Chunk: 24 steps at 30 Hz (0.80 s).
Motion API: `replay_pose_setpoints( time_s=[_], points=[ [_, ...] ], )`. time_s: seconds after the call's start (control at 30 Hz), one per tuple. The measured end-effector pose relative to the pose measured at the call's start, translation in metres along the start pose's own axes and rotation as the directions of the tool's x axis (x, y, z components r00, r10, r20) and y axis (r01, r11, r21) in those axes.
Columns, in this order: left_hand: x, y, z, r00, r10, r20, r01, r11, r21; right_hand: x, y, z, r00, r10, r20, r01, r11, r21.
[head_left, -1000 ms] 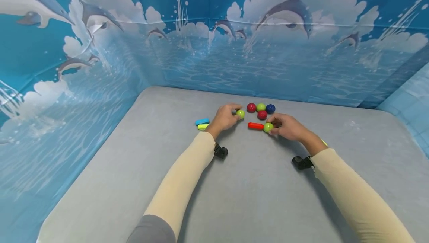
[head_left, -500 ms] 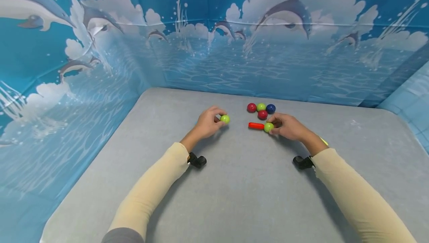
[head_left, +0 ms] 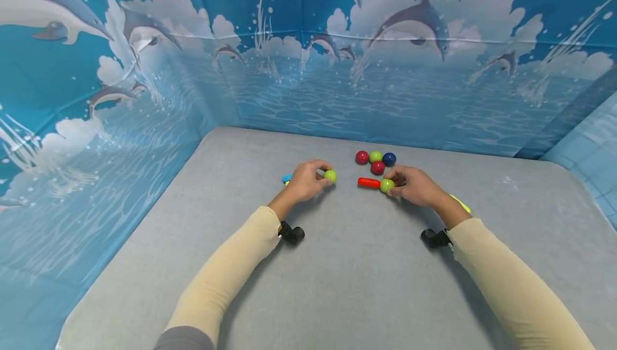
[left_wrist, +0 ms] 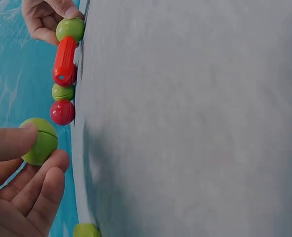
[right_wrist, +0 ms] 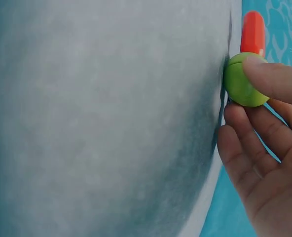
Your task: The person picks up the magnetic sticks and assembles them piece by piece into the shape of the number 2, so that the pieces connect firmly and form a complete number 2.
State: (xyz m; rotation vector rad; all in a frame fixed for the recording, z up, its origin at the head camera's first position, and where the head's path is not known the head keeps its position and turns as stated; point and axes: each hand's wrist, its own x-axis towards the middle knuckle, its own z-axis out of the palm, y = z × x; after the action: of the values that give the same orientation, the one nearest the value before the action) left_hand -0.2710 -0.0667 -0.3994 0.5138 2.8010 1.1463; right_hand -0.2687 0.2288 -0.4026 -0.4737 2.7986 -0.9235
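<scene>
My left hand [head_left: 303,181] pinches a lime-green ball [head_left: 330,176] between thumb and fingertips. A seam line runs round that ball in the left wrist view. To the right of it, my right hand [head_left: 418,186] grips a second green ball [head_left: 387,185] with thumb and fingers. A red rod [head_left: 369,183] is joined to this second ball and points left, toward my left hand. The rod's free end shows a small hole in the left wrist view. A gap separates the left ball from the red rod.
Behind the rod, a red ball [head_left: 362,157], a green ball [head_left: 375,157], a dark blue ball [head_left: 389,159] and another red ball [head_left: 377,168] cluster on the grey table [head_left: 356,275]. A blue rod [head_left: 287,178] peeks out behind my left hand; a yellow rod [head_left: 461,203] lies beside my right wrist.
My left hand has drawn its green ball left, away from the loose balls, then come slightly back to the right and nearer. My right hand has stayed in place with the ball and rod.
</scene>
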Motion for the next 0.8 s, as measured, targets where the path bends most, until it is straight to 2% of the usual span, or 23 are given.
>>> replay_pose_setpoints(
  time_s=[0.63, 0.8],
  points=[
    [0.02, 0.007, 0.023, 0.998, -0.008, 0.058, 0.01, 0.999, -0.037, 0.004, -0.003, 0.002, 1.0, -0.013, 0.002, 0.013, 1.0, -0.021],
    [0.024, 0.01, 0.029, 0.998, -0.029, 0.052, 0.032, 0.999, -0.044, 0.003, -0.003, 0.001, 1.0, -0.017, 0.002, 0.017, 1.0, -0.012]
  ],
)
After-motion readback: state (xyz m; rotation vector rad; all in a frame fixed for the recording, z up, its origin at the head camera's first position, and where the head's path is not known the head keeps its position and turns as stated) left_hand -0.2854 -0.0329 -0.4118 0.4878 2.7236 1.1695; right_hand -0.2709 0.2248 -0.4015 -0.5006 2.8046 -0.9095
